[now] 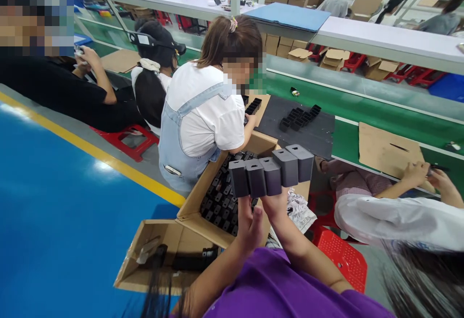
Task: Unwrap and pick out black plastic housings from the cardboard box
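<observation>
A row of five dark grey blocks (271,170) is held up between the left hand (250,226) and the right hand (277,202), both clasped on it, above an open cardboard box (192,202) filled with similar blocks, near a seated person's (203,115) back.

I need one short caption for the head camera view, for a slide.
Both hands, left hand and right hand, hold a row of five dark plastic blocks above an open cardboard box.
</observation>
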Action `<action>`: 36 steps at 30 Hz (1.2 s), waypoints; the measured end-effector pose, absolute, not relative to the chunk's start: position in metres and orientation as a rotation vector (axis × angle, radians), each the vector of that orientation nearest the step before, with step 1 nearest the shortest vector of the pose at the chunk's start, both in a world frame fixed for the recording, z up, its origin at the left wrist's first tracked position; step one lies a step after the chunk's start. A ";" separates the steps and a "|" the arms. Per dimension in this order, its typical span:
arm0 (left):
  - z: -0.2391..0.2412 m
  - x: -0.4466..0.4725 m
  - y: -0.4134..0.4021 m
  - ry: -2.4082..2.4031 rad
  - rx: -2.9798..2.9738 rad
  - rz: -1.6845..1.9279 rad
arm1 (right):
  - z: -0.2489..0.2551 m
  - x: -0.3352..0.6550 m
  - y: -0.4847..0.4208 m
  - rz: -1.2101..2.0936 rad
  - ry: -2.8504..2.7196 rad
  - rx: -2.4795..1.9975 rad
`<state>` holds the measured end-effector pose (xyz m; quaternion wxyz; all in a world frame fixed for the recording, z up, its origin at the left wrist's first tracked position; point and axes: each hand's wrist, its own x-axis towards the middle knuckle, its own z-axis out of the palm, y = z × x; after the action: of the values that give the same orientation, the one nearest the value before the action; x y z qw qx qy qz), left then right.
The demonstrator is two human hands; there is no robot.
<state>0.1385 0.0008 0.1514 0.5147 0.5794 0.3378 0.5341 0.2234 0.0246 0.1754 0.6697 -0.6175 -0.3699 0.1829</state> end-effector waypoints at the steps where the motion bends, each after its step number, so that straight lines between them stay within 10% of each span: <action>1: 0.149 0.138 0.001 0.833 1.409 1.281 | 0.177 0.223 0.026 0.447 -0.806 -1.363; 15: 0.134 0.143 0.021 1.128 1.684 1.208 | 0.161 0.212 0.058 0.602 -0.529 -1.224; 36: 0.165 0.114 0.060 0.822 0.300 1.126 | 0.137 0.212 0.058 0.420 -0.657 -1.272</action>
<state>0.1136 0.0600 0.1645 0.7565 0.1375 0.3769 0.5165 0.2120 0.0576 0.1373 0.7343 -0.5787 -0.2990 0.1911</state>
